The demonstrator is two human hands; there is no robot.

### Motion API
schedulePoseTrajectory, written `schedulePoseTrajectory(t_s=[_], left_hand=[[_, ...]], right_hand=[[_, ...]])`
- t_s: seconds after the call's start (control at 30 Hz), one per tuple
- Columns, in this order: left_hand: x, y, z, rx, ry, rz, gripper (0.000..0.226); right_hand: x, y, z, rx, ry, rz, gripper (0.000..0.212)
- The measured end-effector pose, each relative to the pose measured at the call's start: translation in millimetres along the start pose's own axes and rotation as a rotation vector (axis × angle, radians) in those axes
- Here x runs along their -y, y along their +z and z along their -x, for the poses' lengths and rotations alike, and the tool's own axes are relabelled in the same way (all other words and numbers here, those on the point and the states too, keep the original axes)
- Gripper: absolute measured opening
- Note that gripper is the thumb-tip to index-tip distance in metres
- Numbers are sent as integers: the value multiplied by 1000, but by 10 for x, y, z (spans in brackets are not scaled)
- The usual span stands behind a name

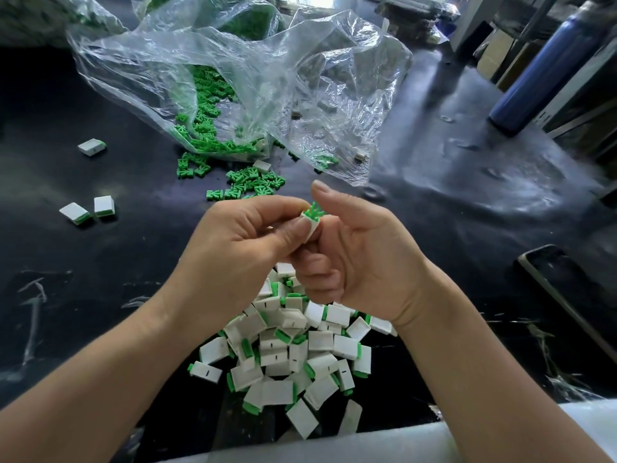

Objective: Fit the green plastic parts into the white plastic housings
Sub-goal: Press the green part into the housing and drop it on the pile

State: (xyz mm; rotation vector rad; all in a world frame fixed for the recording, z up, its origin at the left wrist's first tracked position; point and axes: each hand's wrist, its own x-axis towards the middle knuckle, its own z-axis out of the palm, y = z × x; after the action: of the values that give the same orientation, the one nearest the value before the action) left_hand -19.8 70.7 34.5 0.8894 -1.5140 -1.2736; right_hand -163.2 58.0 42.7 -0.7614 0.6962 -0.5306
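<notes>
Above the finished heap [293, 349] at the counter [100, 295] near edge, left hand [240, 242] and right hand [354, 248] pinch a seemingly light, stiff white housing [313, 228] by its sides, green part [314, 210] protruding.

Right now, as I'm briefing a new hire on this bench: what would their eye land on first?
At centre, the left hand and right hand together hold a white housing with a green part sticking out of its top. Just below them, nearest the person, lies a heap of white-and-green pieces; beyond the hands a crumpled clear bag spills loose green parts onto the dark table.
</notes>
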Motion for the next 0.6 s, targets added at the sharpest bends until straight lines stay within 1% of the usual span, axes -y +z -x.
schedulePoseTrajectory(t_s=[0.13,0.2,0.27,0.37,0.47,0.6], left_hand=[[30,17,-13,0,19,86,24],[37,1,-17,31,48,72,29],[44,-26,-16,44,93,9,33],[57,-46,-11,59,124,-80,17],[86,-53,-8,19,115,-121,16],[77,-42,-14,3,120,-150,19]], right_hand=[[-16,12,-9,6,-44,-99,33],[-23,23,6,16,-65,-103,32],[-26,36,24,2,-66,-83,31],[-48,98,6,-85,-100,-72,30],[-91,180,-37,-169,-162,-143,29],[-110,230,-44,-221,-180,-235,27]])
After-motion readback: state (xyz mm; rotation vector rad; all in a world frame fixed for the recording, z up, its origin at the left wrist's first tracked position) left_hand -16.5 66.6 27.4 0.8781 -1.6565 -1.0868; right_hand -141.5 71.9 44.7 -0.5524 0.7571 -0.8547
